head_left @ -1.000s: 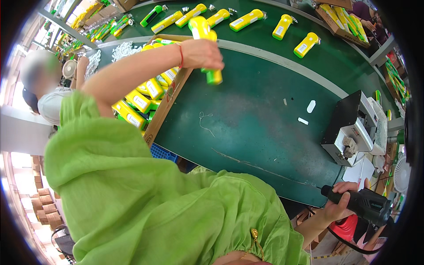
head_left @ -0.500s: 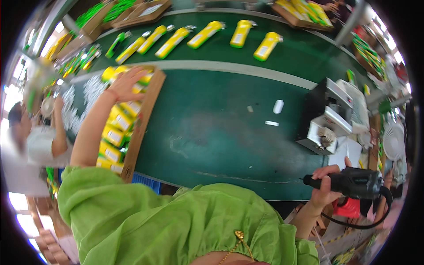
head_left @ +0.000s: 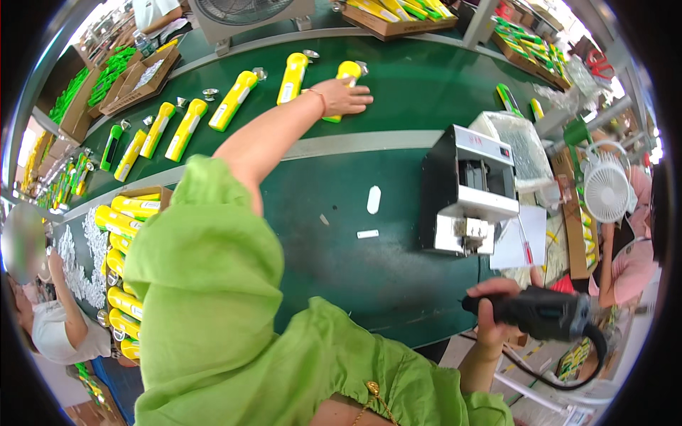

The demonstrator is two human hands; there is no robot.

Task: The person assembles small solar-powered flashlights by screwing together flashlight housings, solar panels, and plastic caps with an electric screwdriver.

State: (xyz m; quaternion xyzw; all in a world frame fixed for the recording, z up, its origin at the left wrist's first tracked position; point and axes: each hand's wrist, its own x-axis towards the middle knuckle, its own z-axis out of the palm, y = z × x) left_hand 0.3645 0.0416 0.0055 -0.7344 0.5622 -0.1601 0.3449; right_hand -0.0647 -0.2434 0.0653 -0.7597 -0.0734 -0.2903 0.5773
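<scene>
My left hand reaches across to the far strip of the table and lies over a yellow-and-green flashlight body, fingers stretched out. The hand hides the flashlight's middle; whether it grips it does not show. A silver reflector sits at that flashlight's top end. To its left lies a row of several similar flashlights, with loose reflectors at their tops. At the lower right, my right hand is wrapped round a black corded electric screwdriver, its tip pointing left.
A cardboard box of flashlights stands at the left, partly behind my sleeve. A black-and-silver machine is on the right of the green table. Small white pieces lie mid-table. People sit at left and right; a white fan stands right.
My left hand has gone from the flashlight box to the rightmost flashlight of the far row. The view has turned left-to-right. My right hand still holds the electric screwdriver.
</scene>
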